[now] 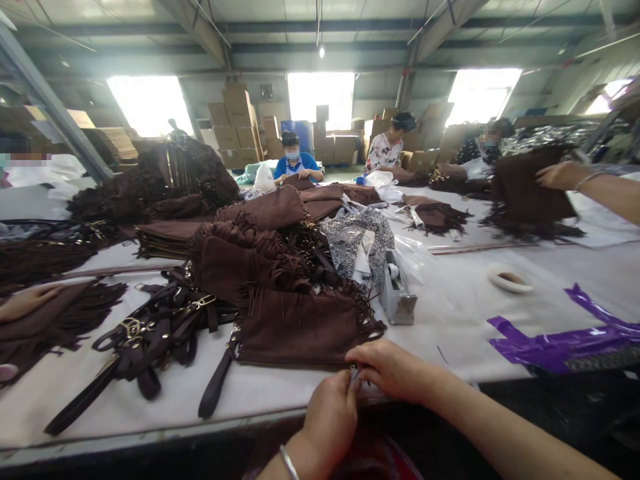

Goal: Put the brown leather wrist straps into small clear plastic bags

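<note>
A dark brown fringed pouch [300,327] lies flat at the table's front edge, its zipper side toward me. A wrist strap [219,377] hangs off its left end by a metal clasp. My right hand [387,367] is closed at the pouch's near right corner, fingertips pinching there. Just below, my left hand [331,408], with a silver bangle on the wrist, is closed against the right fingertips. A small greyish piece shows between the two hands; its kind cannot be made out. Left of the pouch lies a pile of dark straps [150,340] with gold-toned clasps.
More brown pouches [235,260] are heaped behind. A tape dispenser [399,293], a white tape roll [510,278] and purple plastic [575,340] lie to the right. Co-workers' hands hold brown pieces at far left [30,301] and right [563,177]. Several people sit across the table.
</note>
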`<state>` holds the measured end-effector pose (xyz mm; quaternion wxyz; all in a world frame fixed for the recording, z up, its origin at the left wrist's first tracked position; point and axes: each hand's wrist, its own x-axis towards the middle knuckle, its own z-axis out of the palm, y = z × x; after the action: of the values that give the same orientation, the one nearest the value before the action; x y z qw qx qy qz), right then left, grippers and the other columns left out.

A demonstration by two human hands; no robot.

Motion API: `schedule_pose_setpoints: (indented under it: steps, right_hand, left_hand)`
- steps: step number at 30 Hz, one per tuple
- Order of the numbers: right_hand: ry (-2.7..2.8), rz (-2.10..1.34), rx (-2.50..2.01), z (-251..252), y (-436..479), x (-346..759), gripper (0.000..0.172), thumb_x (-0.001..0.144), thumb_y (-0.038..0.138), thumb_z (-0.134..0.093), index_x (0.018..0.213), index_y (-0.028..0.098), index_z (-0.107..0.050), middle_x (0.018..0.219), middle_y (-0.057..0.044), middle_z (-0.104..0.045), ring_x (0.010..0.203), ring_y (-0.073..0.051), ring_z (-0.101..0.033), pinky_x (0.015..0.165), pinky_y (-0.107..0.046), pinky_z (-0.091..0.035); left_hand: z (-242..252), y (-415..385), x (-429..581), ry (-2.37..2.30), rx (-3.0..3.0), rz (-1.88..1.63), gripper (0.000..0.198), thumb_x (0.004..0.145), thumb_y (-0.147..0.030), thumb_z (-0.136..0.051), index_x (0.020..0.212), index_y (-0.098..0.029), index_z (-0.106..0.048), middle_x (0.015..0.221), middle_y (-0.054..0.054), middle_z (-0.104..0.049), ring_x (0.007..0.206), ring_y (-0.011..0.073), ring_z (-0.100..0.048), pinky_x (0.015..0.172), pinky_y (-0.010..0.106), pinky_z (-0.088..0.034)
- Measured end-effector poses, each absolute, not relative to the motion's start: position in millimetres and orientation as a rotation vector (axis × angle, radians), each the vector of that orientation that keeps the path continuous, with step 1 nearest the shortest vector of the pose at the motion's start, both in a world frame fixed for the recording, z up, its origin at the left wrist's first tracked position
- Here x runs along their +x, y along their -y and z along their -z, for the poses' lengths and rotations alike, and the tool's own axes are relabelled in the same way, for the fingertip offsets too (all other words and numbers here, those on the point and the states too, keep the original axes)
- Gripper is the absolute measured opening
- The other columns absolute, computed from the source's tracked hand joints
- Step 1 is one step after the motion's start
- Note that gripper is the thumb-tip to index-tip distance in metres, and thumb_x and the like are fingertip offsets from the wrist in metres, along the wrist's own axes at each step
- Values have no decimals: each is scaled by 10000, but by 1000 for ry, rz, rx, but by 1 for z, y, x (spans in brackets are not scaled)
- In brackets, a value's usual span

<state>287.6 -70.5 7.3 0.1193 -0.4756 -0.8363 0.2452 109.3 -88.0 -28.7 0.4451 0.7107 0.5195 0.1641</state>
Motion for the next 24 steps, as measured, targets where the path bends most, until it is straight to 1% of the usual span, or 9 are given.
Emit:
schedule_pose_setpoints:
  steps: [3,6,9,12,14,16,18,20,24]
  right_hand:
    - [2608,-715,-1272,-15,66,285,113,846,161,-586,838,193,-695,829,-23,-699,775,-147,-632,689,-209,-423]
    - [2738,-557,-1246,-12,65,283,151,847,128,-555,767,168,-677,807,-41,-673,732,-147,-608,634,-225,-403]
    - [2798,-368,-1198,-2,67,282,88,802,101,-585,779,163,-644,812,-44,-656,745,-167,-586,640,-255,-391]
    - [2784,-220,-1152,7,72,283,39,802,133,-609,788,170,-610,824,-39,-642,744,-177,-553,654,-281,-383]
    - [2755,-158,-1124,12,76,284,46,828,178,-606,785,175,-590,825,-37,-632,737,-178,-529,655,-291,-378]
    - [2713,-113,-1112,16,79,285,87,868,222,-578,792,179,-581,829,-38,-624,736,-181,-510,663,-301,-378]
    - [2665,-94,-1109,19,82,287,118,907,222,-525,812,181,-582,834,-41,-619,734,-183,-496,674,-307,-382]
    - [2618,-112,-1102,22,85,288,145,927,199,-481,830,180,-587,829,-44,-615,728,-183,-486,678,-311,-390]
    - [2536,-194,-1086,25,95,290,156,941,198,-460,915,169,-610,852,-63,-618,749,-192,-495,689,-322,-421]
  left_hand:
    - [29,91,108,-1272,1851,-414,373,942,-369,-357,965,-195,-687,931,113,-741,867,243,-672,753,312,-432]
    - [28,91,106,-1273,1877,-422,376,943,-358,-341,926,-200,-681,910,109,-739,830,239,-673,721,317,-428]
    - [26,88,105,-1239,1815,-458,372,928,-379,-360,854,-191,-673,878,101,-728,815,231,-657,726,320,-429]
    - [25,81,108,-1204,1548,-373,369,890,-419,-395,726,-178,-623,713,71,-669,661,202,-618,624,308,-431]
    - [25,78,111,-1193,1357,-265,367,870,-428,-386,660,-183,-562,542,19,-556,472,165,-525,485,286,-377]
    - [25,78,115,-1187,1260,-220,341,861,-430,-363,651,-201,-504,451,-48,-412,359,120,-388,397,253,-290]
    - [22,80,117,-1164,1162,-248,301,852,-430,-372,663,-214,-464,454,-84,-332,348,85,-290,368,220,-222]
    - [20,82,116,-1126,993,-268,269,832,-434,-419,681,-214,-451,484,-94,-317,361,61,-233,357,196,-164]
    - [19,80,110,-998,615,-224,266,793,-429,-504,706,-178,-498,510,-106,-282,371,29,-136,360,176,-57]
